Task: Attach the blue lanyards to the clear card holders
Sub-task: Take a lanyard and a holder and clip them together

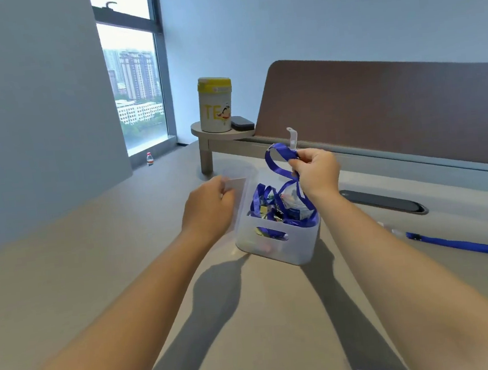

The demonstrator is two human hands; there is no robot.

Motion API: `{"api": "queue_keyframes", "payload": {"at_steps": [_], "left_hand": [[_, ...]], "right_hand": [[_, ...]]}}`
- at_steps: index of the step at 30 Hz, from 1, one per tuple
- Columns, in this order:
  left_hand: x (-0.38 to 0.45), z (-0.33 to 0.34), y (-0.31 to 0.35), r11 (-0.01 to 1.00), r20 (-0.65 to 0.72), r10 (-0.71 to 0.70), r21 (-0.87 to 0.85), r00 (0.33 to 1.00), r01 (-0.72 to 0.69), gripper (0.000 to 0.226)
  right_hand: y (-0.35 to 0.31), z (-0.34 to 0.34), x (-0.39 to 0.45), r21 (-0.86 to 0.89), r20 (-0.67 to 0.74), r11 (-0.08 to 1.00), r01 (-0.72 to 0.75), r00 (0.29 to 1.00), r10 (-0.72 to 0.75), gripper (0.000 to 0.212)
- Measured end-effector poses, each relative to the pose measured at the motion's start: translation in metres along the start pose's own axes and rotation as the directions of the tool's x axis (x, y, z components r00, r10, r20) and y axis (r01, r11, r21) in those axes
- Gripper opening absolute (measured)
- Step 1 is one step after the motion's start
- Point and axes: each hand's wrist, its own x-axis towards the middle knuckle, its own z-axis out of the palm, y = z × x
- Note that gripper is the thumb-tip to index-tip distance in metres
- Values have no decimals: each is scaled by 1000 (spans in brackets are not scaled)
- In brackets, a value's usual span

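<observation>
Blue lanyard (279,163) pinched in raised right hand (317,174).

Matt, smooth beige table (95,259). Frosted, translucent plastic bin (278,247) with a soft sheen. Woven cloth blue lanyard (276,163) ending in a clear plastic strap (292,138). Thin, clear, glossy plastic card holder (238,185). Brown matt partition panel (379,112).

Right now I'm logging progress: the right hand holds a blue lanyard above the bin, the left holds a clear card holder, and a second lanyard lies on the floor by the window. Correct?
Not quite. The second lanyard lies on the table, to the right of the bin, as the head view shows. The rest stands: the right hand holds a blue lanyard above the bin, the left hand holds a clear card holder.
</observation>
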Motion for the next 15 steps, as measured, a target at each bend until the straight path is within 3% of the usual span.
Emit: {"api": "queue_keyframes", "payload": {"at_steps": [2,5,8,12,15], "left_hand": [[3,3,-2,1000,5,1,-2,1000,-1,27],[4,5,-5,1000,16,11,11,1000,-11,28],[1,7,-3,998,16,33,52,999,-34,29],[-11,11,10,985,23,119,127,993,-121,29],[-27,18,29,952,60,220,207,974,-227,28]], "right_hand": [[17,16,3,-144,115,988,-56,991,72,27],[30,21,2,-540,358,842,13,909,215,30],[27,12,-1,-550,407,833,65,891,199,36],[23,-21,-17,-539,345,837,93,931,118,33],[31,-64,-37,-573,304,817,65,943,138,31]]}}
